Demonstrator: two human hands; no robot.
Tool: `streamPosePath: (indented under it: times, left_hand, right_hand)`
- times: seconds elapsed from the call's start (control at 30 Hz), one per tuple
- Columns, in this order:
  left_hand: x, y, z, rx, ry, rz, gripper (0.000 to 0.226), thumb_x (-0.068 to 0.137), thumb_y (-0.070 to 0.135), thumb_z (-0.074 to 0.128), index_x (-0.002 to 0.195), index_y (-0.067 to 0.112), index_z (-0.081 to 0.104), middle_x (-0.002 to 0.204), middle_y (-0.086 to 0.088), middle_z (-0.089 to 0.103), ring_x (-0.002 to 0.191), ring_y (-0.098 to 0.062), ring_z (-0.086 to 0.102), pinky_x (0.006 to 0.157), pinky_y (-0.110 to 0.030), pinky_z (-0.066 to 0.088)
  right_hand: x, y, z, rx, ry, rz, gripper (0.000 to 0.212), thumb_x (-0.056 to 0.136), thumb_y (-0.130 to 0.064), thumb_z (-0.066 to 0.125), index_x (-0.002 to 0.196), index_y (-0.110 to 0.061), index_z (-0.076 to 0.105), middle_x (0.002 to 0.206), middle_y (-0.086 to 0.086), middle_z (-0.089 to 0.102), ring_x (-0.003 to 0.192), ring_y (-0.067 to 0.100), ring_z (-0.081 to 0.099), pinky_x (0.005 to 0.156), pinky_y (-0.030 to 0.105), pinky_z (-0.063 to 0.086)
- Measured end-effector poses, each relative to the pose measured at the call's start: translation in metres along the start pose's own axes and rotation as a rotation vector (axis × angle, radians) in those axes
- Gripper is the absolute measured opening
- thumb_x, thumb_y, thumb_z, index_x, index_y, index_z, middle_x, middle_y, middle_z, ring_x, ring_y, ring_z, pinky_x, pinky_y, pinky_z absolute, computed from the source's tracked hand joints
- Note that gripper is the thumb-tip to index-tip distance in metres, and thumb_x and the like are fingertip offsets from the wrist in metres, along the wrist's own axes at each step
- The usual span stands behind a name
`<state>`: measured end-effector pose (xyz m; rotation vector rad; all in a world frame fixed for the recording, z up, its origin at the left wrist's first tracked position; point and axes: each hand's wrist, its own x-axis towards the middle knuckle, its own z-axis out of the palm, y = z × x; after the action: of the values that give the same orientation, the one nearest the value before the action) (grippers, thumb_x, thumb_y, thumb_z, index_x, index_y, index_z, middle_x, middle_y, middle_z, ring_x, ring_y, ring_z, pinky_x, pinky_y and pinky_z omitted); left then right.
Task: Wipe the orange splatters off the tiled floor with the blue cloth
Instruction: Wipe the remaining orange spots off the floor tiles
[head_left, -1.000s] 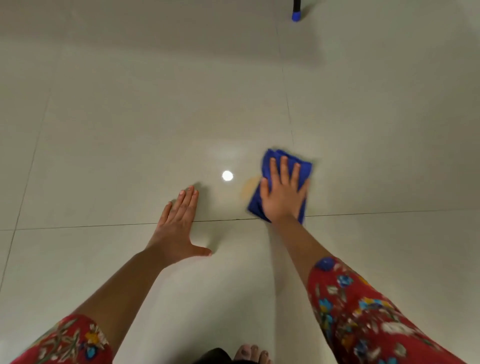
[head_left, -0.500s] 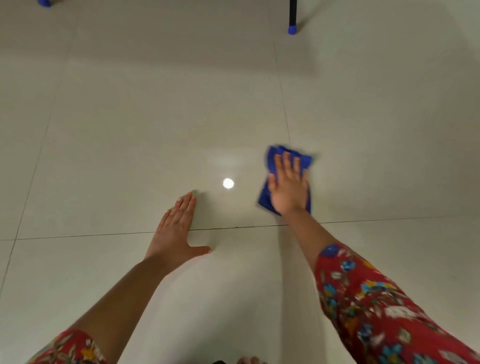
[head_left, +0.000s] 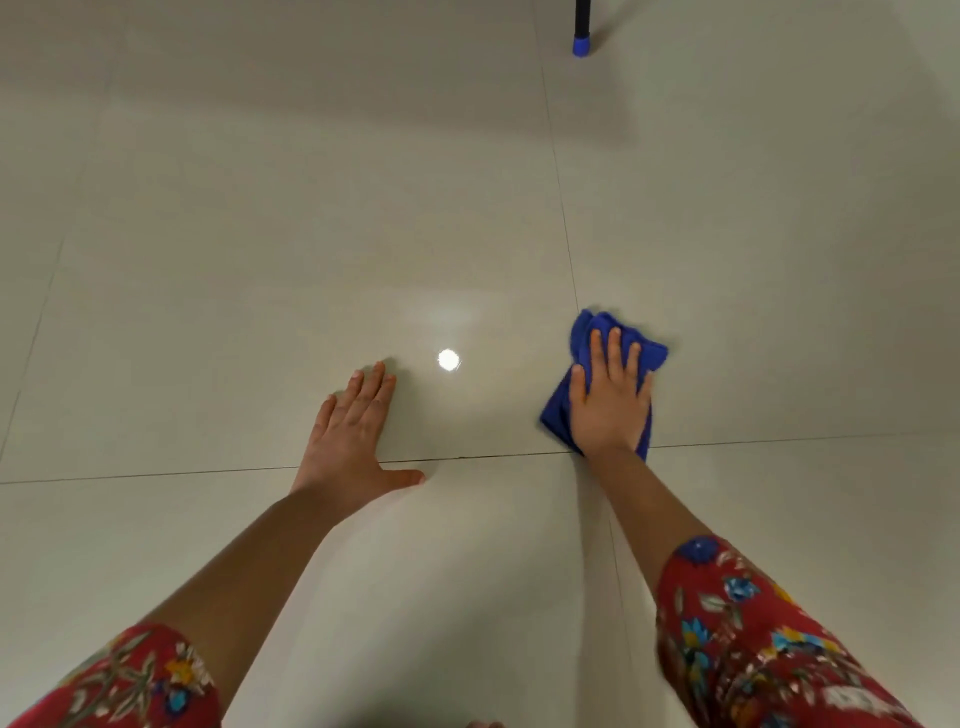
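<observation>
The blue cloth (head_left: 558, 413) lies bunched on the glossy cream tiled floor (head_left: 260, 234), right of centre. My right hand (head_left: 610, 400) presses flat on top of it with fingers spread, covering most of it. My left hand (head_left: 350, 441) rests palm down on the bare floor to the left, fingers together and thumb out, across a grout line. I see no orange splatter on the visible tiles; the floor under the cloth is hidden.
A black furniture leg with a blue foot (head_left: 582, 44) stands at the top right. A bright lamp reflection (head_left: 448, 359) sits between my hands. Grout lines run across and away from me. Red floral sleeves cover both upper arms.
My right hand has slid the cloth to the right, off a faint orange smear that showed one second ago and no longer shows. My left hand has stayed planted.
</observation>
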<state>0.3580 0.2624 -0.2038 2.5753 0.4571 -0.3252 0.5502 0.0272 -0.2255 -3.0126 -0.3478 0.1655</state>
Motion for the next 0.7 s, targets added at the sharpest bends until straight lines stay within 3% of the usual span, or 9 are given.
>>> streamPosePath:
  times: [0.1,0.17,0.2,0.37,0.43,0.53,0.57,0.63,0.7]
  left_hand:
    - [0.009,0.007,0.001,0.004,-0.028,-0.055,0.128,0.062,0.070,0.067,0.151,0.024,-0.012,0.157,0.010,-0.023,0.142,-0.007,-0.024,0.118,-0.036,-0.010]
    - [0.019,0.011,-0.003,0.030,-0.048,-0.069,0.134,0.058,0.069,0.071,0.150,0.022,-0.015,0.156,0.007,-0.025,0.142,-0.010,-0.025,0.118,-0.037,-0.011]
    - [0.023,0.015,-0.005,0.054,-0.051,-0.055,0.134,0.058,0.068,0.072,0.150,0.022,-0.015,0.156,0.007,-0.026,0.142,-0.011,-0.025,0.117,-0.037,-0.011]
    - [0.050,0.032,-0.011,0.020,-0.010,0.007,0.130,0.062,0.068,0.069,0.150,0.022,-0.014,0.156,0.008,-0.025,0.143,-0.012,-0.025,0.117,-0.036,-0.010]
    - [0.063,0.036,-0.011,0.026,-0.011,0.012,0.130,0.062,0.069,0.068,0.150,0.021,-0.015,0.157,0.008,-0.024,0.143,-0.012,-0.024,0.117,-0.037,-0.010]
    - [0.076,0.039,-0.010,0.060,-0.023,0.063,0.130,0.063,0.072,0.065,0.149,0.022,-0.020,0.155,0.009,-0.028,0.141,-0.011,-0.028,0.118,-0.037,-0.011]
    - [0.079,0.039,-0.010,0.067,-0.035,0.077,0.132,0.062,0.073,0.064,0.148,0.023,-0.021,0.154,0.010,-0.029,0.141,-0.011,-0.029,0.118,-0.038,-0.011]
    - [0.084,0.037,-0.010,0.085,-0.066,0.076,0.137,0.057,0.078,0.063,0.147,0.022,-0.023,0.153,0.009,-0.031,0.140,-0.012,-0.030,0.118,-0.039,-0.012]
    - [0.090,0.035,-0.009,0.111,-0.099,0.070,0.141,0.053,0.083,0.059,0.146,0.021,-0.026,0.151,0.005,-0.035,0.139,-0.014,-0.033,0.117,-0.041,-0.013]
  right_hand:
    - [-0.040,-0.035,0.013,-0.051,-0.011,-0.452,0.057,0.096,-0.040,0.025,0.151,-0.024,0.026,0.158,0.000,0.025,0.146,0.027,0.024,0.114,0.047,0.026]
    - [-0.058,-0.038,0.017,-0.077,-0.106,-0.741,0.056,0.099,-0.040,0.029,0.153,-0.029,0.016,0.161,-0.006,0.014,0.149,0.019,0.010,0.119,0.043,0.012]
    - [-0.049,-0.034,0.016,-0.070,-0.121,-0.757,0.056,0.100,-0.040,0.027,0.154,-0.030,0.014,0.161,-0.008,0.012,0.149,0.017,0.007,0.120,0.042,0.010]
    - [0.029,-0.033,0.008,-0.035,0.008,-0.026,0.058,0.099,-0.045,0.012,0.154,-0.026,0.008,0.162,-0.002,0.007,0.150,0.024,0.005,0.119,0.045,0.008]
    - [0.027,-0.056,0.007,-0.030,-0.006,-0.108,0.060,0.097,-0.046,0.009,0.154,-0.025,0.007,0.163,-0.001,0.006,0.150,0.025,0.004,0.119,0.048,0.007]
    - [0.004,-0.069,0.012,-0.075,-0.112,-0.695,0.057,0.100,-0.046,0.016,0.154,-0.029,0.007,0.162,-0.006,0.007,0.150,0.020,0.000,0.121,0.045,0.005]
    - [0.013,-0.063,0.011,-0.071,-0.107,-0.782,0.056,0.100,-0.046,0.020,0.153,-0.031,0.009,0.162,-0.008,0.008,0.150,0.018,0.000,0.121,0.044,0.005]
    - [0.044,-0.048,0.011,-0.072,-0.047,-0.656,0.056,0.099,-0.047,0.021,0.153,-0.033,0.015,0.161,-0.009,0.014,0.149,0.019,0.008,0.119,0.047,0.012]
    - [0.075,-0.030,0.009,-0.053,0.007,-0.279,0.057,0.098,-0.048,0.017,0.153,-0.031,0.015,0.161,-0.006,0.014,0.149,0.022,0.011,0.118,0.050,0.014]
